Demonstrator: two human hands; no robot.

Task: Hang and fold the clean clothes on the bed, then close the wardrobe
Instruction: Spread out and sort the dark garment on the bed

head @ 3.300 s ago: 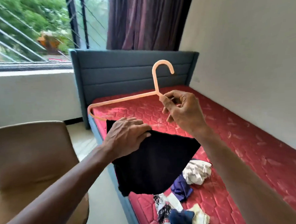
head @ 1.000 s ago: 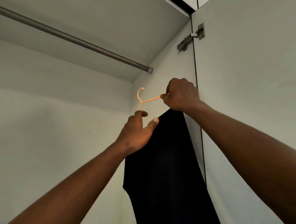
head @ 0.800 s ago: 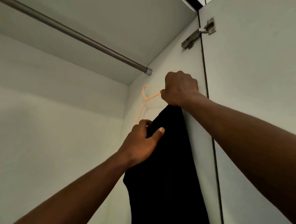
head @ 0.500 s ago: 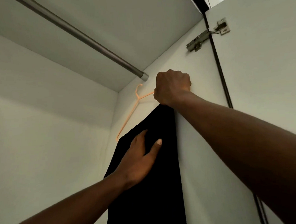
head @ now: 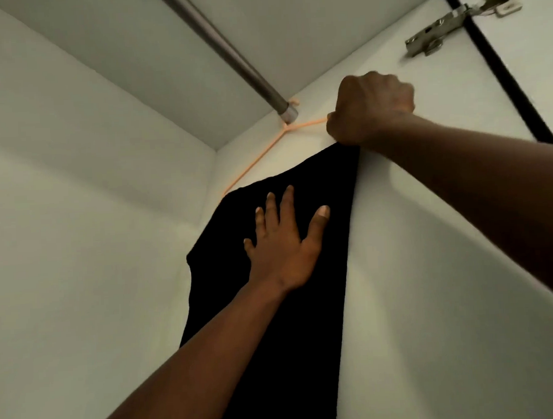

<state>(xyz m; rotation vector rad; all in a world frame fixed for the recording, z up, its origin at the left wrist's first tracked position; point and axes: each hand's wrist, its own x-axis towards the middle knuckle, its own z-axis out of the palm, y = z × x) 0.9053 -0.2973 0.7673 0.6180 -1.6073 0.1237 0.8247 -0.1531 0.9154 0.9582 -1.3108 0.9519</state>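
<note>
I look up into the white wardrobe. A black garment (head: 276,353) hangs from a thin orange hanger (head: 259,154), whose hook sits at the right end of the grey metal rail (head: 225,55), close to the side wall. My right hand (head: 371,111) is closed around the hanger's near shoulder and the top of the cloth. My left hand (head: 285,241) lies flat with fingers spread on the front of the black garment, a little below the hanger. The hanger's bottom bar is hidden by the cloth.
The wardrobe side wall (head: 432,265) is right behind the garment. A metal door hinge (head: 445,24) sits at the upper right beside the dark gap of the open door. The back wall (head: 77,219) fills the left.
The hanger's hook has risen from below the rail to the rail's right end. My left hand has let go of the cloth's edge and now presses flat on it. The view tilted further up.
</note>
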